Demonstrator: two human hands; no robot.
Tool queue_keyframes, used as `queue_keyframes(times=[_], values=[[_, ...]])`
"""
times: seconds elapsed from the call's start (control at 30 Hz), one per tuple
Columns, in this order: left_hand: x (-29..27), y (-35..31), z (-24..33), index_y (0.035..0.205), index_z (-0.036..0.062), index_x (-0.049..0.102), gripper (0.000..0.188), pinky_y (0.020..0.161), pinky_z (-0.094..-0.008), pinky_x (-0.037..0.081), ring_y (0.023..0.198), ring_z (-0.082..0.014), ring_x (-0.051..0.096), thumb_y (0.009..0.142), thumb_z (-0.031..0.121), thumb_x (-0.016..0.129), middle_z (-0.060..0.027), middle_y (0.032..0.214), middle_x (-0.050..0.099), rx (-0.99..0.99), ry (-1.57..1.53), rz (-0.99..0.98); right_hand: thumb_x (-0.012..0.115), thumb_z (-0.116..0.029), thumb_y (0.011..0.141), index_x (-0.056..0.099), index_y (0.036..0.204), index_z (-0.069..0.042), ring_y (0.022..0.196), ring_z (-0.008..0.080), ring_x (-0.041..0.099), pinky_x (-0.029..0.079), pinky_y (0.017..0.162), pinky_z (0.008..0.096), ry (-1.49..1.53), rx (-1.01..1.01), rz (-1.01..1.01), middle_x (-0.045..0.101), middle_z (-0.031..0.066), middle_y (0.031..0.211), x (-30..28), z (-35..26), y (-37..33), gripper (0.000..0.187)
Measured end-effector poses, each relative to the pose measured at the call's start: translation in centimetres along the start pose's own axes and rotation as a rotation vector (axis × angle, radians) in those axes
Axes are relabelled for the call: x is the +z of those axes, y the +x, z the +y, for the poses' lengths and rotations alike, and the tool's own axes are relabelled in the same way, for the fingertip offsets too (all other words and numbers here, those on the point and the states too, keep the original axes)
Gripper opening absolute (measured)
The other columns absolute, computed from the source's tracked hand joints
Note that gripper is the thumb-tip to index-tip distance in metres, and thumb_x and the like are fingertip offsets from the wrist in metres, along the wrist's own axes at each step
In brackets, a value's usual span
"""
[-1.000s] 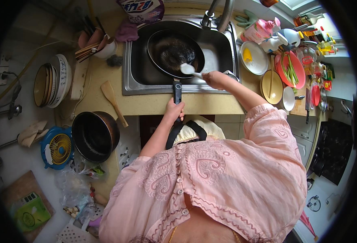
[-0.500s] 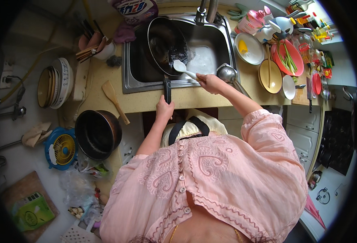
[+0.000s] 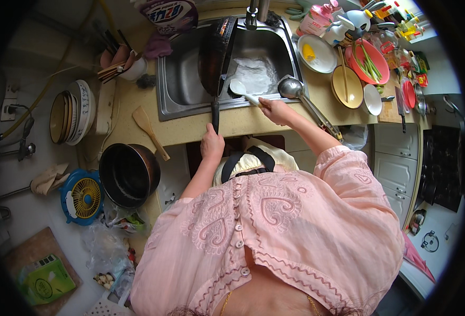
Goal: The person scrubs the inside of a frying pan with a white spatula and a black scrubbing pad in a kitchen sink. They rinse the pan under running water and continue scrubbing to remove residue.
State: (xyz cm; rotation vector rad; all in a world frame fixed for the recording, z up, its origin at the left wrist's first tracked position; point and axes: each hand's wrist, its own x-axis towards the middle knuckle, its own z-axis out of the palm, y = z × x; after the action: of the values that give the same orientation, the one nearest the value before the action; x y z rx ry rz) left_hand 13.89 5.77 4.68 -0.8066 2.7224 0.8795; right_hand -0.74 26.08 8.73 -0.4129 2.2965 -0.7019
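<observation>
One of the hands (image 3: 212, 144), the left, has tipped the pan (image 3: 214, 63) steeper.

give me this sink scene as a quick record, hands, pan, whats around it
left grip: closed around the handle of the black round metal frying pan
right grip: closed around the pale handle of a white round-headed utensil
pan pose: tilted nearly on edge, over the grey rectangular metal sink
sink's right front corner: silver metal ladle, its handle reaching over the counter
left of sink: flat light-brown wooden spatula
right of sink: white round plate with a yellow piece; pinkish-red plastic basin with long green stalks
</observation>
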Motion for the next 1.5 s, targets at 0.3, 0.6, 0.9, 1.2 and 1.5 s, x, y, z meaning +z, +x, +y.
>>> queue_keyframes(times=[0.3, 0.6, 0.9, 1.2, 1.5], values=[[0.2, -1.7, 0.8, 0.104, 0.0013, 0.035, 0.032, 0.064, -0.0468, 0.049, 0.073, -0.0393, 0.061, 0.082, 0.015, 0.053, -0.0228, 0.078, 0.061, -0.018, 0.085, -0.005, 0.046, -0.023, 0.086, 0.042, 0.13, -0.016, 0.045, 0.0208, 0.055, 0.047, 0.044, 0.0342, -0.03, 0.001, 0.005, 0.059, 0.013, 0.065, -0.1, -0.6, -0.5, 0.045], [0.9, -1.5, 0.5, 0.105, 0.0014, 0.035, 0.033, 0.065, -0.0477, 0.049, 0.074, -0.0406, 0.06, 0.08, 0.014, 0.054, -0.0246, 0.079, 0.06, -0.043, -0.01, 0.02, 0.048, -0.025, 0.086, 0.043, 0.129, -0.014, 0.046, 0.0166, 0.053, 0.045, 0.042, 0.0316, 0.045, -0.001, 0.016, 0.058, 0.01, 0.065, 0.0, -0.3, -0.6, 0.045], [-0.3, -0.2, 0.9, 0.094, 0.0027, 0.037, 0.023, 0.037, -0.0382, 0.044, 0.04, -0.0241, 0.053, 0.076, 0.005, 0.052, -0.0132, 0.059, 0.053, -0.196, -0.67, -0.279, 0.057, -0.036, 0.085, 0.05, 0.102, -0.007, 0.044, 0.009, 0.045, 0.035, 0.036, 0.0236, 0.308, 0.18, 0.076, 0.046, 0.0013, 0.061, -4.2, 0.1, 1.0, 0.035], [0.0, 0.3, 3.0, 0.083, 0.0081, 0.037, 0.017, 0.031, -0.025, 0.033, 0.035, -0.0076, 0.038, 0.08, 0.007, 0.053, 0.0003, 0.053, 0.041, -0.314, -1.319, -0.57, 0.056, -0.034, 0.083, 0.043, 0.103, -0.013, 0.082, 0.0328, 0.059, 0.046, 0.065, 0.0441, -0.466, -0.157, 0.442, 0.06, 0.0116, 0.089, -10.3, 0.6, 8.4, 0.031], [-0.4, -0.4, 4.4, 0.08, 0.011, 0.04, 0.012, 0.03, -0.022, 0.029, 0.035, -0.0047, 0.035, 0.086, 0.009, 0.05, 0.0035, 0.053, 0.039, -0.429, -1.463, -0.626, 0.042, -0.02, 0.086, 0.049, 0.112, -0.024, 0.065, 0.0309, 0.064, 0.049, 0.052, 0.0404, -0.806, -0.349, 0.703, 0.063, 0.0132, 0.073, -16.7, -4.6, 17.3, 0.027]])
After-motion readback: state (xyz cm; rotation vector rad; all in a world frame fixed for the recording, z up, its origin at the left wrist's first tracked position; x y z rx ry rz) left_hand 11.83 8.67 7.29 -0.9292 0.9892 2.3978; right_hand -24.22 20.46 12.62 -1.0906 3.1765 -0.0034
